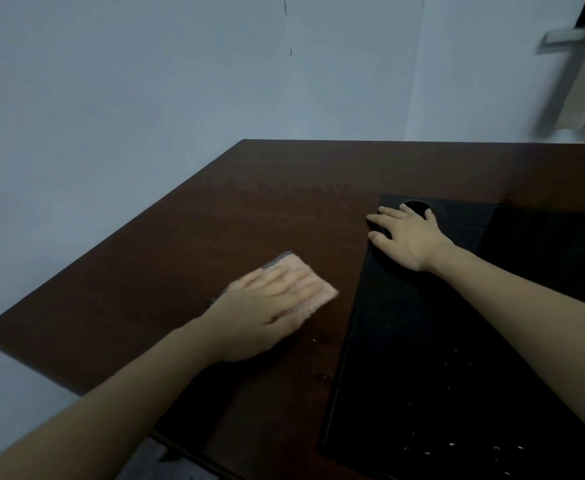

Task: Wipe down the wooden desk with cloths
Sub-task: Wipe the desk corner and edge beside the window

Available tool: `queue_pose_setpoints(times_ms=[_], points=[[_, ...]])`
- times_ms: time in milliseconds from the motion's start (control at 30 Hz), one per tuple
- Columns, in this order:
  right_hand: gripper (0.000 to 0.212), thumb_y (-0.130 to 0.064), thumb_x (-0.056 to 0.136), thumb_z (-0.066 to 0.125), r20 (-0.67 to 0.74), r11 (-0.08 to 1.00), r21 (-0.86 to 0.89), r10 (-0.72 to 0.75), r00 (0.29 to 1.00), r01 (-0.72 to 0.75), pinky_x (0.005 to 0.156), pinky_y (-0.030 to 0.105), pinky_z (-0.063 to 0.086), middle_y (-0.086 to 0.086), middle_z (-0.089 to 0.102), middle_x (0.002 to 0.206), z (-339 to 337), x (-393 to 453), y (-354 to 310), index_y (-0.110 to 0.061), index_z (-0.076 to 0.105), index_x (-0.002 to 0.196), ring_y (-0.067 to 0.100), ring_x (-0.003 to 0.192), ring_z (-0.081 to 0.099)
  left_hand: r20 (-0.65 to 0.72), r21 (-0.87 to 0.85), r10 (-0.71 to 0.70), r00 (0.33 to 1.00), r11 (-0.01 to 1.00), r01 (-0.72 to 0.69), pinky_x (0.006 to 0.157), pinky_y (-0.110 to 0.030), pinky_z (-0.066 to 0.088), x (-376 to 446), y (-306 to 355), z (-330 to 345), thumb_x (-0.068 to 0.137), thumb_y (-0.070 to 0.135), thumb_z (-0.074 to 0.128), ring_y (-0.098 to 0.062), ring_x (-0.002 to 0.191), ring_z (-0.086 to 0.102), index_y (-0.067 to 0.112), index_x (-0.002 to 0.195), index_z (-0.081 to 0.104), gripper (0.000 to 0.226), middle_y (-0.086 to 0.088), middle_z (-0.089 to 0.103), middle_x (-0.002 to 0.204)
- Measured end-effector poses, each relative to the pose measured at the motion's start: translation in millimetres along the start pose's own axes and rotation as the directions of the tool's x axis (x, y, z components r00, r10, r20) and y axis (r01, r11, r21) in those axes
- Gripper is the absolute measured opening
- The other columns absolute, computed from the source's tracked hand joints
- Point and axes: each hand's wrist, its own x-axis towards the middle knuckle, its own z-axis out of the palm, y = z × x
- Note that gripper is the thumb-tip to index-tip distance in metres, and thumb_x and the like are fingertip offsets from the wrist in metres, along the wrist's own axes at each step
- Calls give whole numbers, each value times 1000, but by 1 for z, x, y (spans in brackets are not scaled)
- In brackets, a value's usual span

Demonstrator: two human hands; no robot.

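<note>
Farthest left is the bare stretch of the wooden desk (138,271), its dark brown top running out to the near-left corner against the pale wall (111,98). My left hand (267,306) lies flat on the pink cloth (313,289), fingers straight and spread, pressing it to the wood rather than curling round it. The cloth sits directly beneath my palm and fingers, left of the desk's middle, with only its far end and right edge showing past my fingertips. A grey striped hem shows at its far-left corner. Its long axis appears to run with my fingers, pointing away from me and a little to the right, toward the desk's back edge. This hand is blurred, so I judge it is mid-stroke.

Unwiped wood lies on every side of the cloth; a few pale crumbs sit just to the near right of my wrist, so I would judge the task far from done. The left hand is the one on the cloth, and the next sweep belongs to it.

To the right, a black mat (422,341) covers that part of the desk. My right hand (409,237) rests on its far-left corner, fingers loosely spread, steadying it and gripping nothing. A dark round object (419,206) lies just beyond its fingertips; I cannot tell what it is.
</note>
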Motion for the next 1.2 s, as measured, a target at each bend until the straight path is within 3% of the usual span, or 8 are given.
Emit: queue_pose_setpoints(times_ms=[100,300,533,667,833,967,1033,1200], points=[[56,-53,107,28,-1,1000,0,1,1000,-1,121,63,1,-4,14,169,1,1,1,-34,27,159,29,156,5,23,44,-145,989,989,144,125,-39,-1,-2,-36,-4,85,73,-18,-5,151,-23,52,155,-14,73,23,-17,165],[55,-53,107,28,-6,1000,10,0,1000,0,121,63,0,-3,15,169,0,-1,-1,-34,29,159,30,156,6,35,12,-284,958,959,284,126,-50,0,38,-27,-5,82,70,-12,-15,155,-17,46,158,-9,80,15,-17,168],[55,-54,107,28,10,1000,10,3,1000,-3,122,63,2,-5,15,169,-2,-2,-1,-35,29,158,29,156,6,-39,-34,56,998,998,-57,124,-44,-6,45,62,2,107,56,10,-11,155,-13,47,159,-2,55,16,-10,169],[55,-53,107,29,5,1000,11,-5,1000,5,122,62,2,-4,15,169,-1,-3,1,-35,30,158,30,156,6,-22,-57,94,995,994,-95,125,-39,-10,14,51,5,106,57,10,-5,153,-19,49,158,-3,54,20,-12,167],[54,-53,107,29,-3,1000,16,-13,1000,13,121,62,1,-4,15,169,0,-2,2,-35,30,158,30,156,6,-12,32,-50,999,998,50,125,-40,-2,-12,-8,0,83,70,-27,-6,152,-23,61,144,-26,62,25,-16,164],[54,-53,106,29,-7,1000,13,-10,1000,10,121,62,1,-4,16,169,2,0,2,-35,31,157,30,156,7,-8,64,-323,947,944,322,126,-52,8,13,-54,5,91,57,-16,-14,154,-18,49,153,-21,63,16,-16,168],[54,-53,106,30,-5,1000,20,-10,1000,10,121,63,1,-4,17,169,2,0,3,-35,32,157,31,156,7,18,6,-396,918,918,396,126,-50,3,34,-50,3,97,58,-7,-14,155,-15,47,157,-13,61,14,-15,169],[54,-52,106,33,-17,999,26,-18,1000,19,120,64,1,-3,19,168,0,-1,2,-34,34,156,31,156,8,-6,-53,-318,948,947,318,126,-48,0,63,4,-7,106,54,8,-16,156,-12,46,159,-7,55,14,-12,169]])
